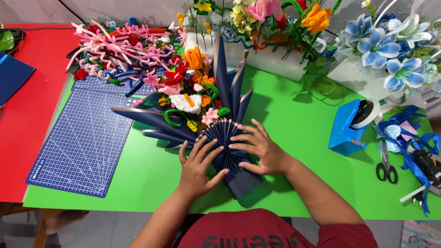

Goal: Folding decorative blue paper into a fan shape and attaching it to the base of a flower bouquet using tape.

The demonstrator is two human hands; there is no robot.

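Observation:
A bouquet of pipe-cleaner flowers (190,94) in red, orange, pink and white lies on the green table (298,133), wrapped in dark navy paper (227,85). A pleated navy paper fan (224,138) covers the front of its base. My left hand (197,167) presses flat on the fan's left side, fingers spread. On the fan's right side rests my right hand (259,149), its fingers also spread and touching the pleats. Neither hand grips anything.
A blue cutting mat (85,138) lies left, with a heap of pipe cleaners (119,46) behind it. A blue tape dispenser (351,126), black scissors (386,167), blue ribbons (413,138) and a glue gun (429,167) sit right. Flower arrangements (275,18) line the back.

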